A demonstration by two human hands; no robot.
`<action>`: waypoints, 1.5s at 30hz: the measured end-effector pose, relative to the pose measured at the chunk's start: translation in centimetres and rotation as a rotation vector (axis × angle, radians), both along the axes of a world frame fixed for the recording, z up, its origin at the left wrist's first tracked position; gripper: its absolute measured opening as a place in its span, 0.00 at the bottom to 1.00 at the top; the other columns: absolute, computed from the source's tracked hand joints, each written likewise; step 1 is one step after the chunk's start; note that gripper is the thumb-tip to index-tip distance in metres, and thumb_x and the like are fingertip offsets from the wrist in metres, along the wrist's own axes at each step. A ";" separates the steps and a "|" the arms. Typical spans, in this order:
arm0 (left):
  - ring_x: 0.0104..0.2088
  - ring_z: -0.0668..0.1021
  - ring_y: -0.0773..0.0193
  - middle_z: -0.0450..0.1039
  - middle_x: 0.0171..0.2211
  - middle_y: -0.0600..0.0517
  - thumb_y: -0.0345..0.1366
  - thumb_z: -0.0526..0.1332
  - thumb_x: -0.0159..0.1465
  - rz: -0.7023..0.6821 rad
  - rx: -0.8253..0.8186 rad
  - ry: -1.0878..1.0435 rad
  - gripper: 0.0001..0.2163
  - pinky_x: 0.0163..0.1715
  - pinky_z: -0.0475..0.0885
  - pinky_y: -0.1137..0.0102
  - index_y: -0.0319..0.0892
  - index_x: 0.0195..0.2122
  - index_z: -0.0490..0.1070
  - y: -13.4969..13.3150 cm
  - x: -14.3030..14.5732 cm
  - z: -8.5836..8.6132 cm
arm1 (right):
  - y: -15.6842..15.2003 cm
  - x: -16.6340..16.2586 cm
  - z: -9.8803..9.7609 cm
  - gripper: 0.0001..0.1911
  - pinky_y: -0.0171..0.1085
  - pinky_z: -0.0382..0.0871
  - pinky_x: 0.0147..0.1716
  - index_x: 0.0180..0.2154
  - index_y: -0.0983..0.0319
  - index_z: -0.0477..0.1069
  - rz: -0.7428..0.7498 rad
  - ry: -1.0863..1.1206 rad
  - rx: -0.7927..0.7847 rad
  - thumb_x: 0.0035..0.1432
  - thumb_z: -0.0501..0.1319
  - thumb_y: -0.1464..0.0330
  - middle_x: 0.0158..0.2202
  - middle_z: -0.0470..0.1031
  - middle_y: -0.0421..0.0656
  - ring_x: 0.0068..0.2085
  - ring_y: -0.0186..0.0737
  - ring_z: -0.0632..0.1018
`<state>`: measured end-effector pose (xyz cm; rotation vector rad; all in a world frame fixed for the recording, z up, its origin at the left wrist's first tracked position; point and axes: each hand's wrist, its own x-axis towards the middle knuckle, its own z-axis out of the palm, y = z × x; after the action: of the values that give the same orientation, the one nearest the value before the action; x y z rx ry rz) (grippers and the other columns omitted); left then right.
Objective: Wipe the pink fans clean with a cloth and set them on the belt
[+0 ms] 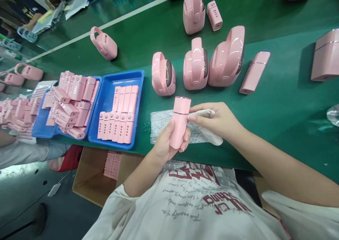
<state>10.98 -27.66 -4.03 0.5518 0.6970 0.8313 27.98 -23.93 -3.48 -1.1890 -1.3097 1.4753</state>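
My left hand (164,142) is closed around a slim pink plastic device (179,129) with a shiny band near its top, held upright above the bench. Pinched in my right hand (221,119) is a white cloth (214,136), part of which hangs down. The fingertips of that hand are at the device's right side, by the band. Beneath both hands lies a sheet of bubble wrap (160,122), partly covered by them.
Blue trays hold pink devices: neat rows in the nearer tray (136,127), a loose heap in the left tray (42,127). Rounded pink units with handles (194,68) stand beyond my hands. A slim device (254,73) sits to the right. Below the bench is a cardboard box (91,173).
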 end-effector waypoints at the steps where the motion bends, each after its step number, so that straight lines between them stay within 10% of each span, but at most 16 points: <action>1: 0.14 0.68 0.73 0.68 0.22 0.56 0.56 0.62 0.61 0.010 0.024 0.032 0.22 0.13 0.61 0.78 0.39 0.38 0.68 -0.1 0.0 -0.1 | 0.0 -0.1 -0.1 0.17 0.35 0.68 0.25 0.30 0.61 0.81 -0.010 0.022 -0.009 0.42 0.73 0.55 0.24 0.78 0.41 0.25 0.37 0.75; 33: 0.23 0.77 0.67 0.72 0.30 0.52 0.55 0.65 0.59 0.155 0.119 0.314 0.22 0.21 0.74 0.72 0.38 0.37 0.71 -0.5 0.4 -0.2 | -0.3 -0.1 0.0 0.07 0.34 0.66 0.24 0.26 0.60 0.77 -0.064 -0.014 0.061 0.50 0.67 0.64 0.23 0.77 0.39 0.25 0.35 0.73; 45: 0.13 0.68 0.73 0.66 0.21 0.58 0.53 0.67 0.58 0.131 0.015 0.000 0.20 0.11 0.62 0.78 0.41 0.39 0.71 0.6 -0.7 0.9 | 0.5 1.9 -2.1 0.19 0.37 0.61 0.22 0.28 0.60 0.78 0.122 -0.611 0.266 0.59 0.60 0.53 0.23 0.78 0.44 0.24 0.42 0.75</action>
<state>10.27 -27.08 -3.14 0.5237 0.7329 0.9596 29.84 -23.44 -5.58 -1.4557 -1.9463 0.9969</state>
